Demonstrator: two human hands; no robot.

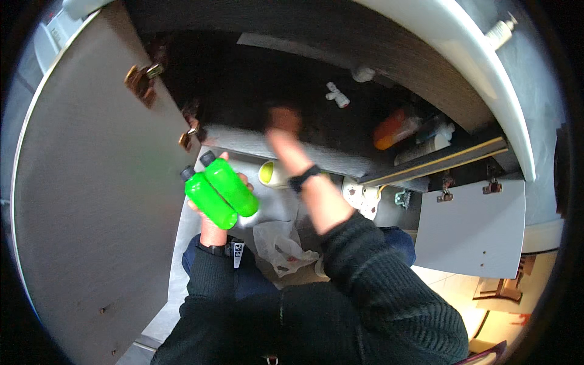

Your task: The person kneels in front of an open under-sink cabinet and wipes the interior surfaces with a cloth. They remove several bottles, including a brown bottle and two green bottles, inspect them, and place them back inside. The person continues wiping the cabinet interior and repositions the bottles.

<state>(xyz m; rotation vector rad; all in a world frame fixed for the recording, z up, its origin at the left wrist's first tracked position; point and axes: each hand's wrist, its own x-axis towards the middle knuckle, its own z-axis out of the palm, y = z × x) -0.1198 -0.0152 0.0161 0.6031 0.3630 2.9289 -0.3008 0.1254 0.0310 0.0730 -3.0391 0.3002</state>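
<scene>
My left hand (212,223) holds two green plastic bottles with black caps, side by side: one bottle (212,200) at the left and the other bottle (232,187) at the right. Their caps point up and to the left. My right hand (284,121) reaches into the dark inside of the cabinet (237,86) and is blurred; whether it holds anything cannot be told. Further right in the cabinet lie a white plastic fitting (337,95), an orange container (390,130) and a pale container (422,149).
Open cabinet doors stand at the left (96,173) and the right (474,228). Below the cabinet edge are a white container with yellow-green inside (273,174), a crumpled plastic bag (280,246) and patterned white items (360,196). A pump bottle (501,33) stands at the upper right.
</scene>
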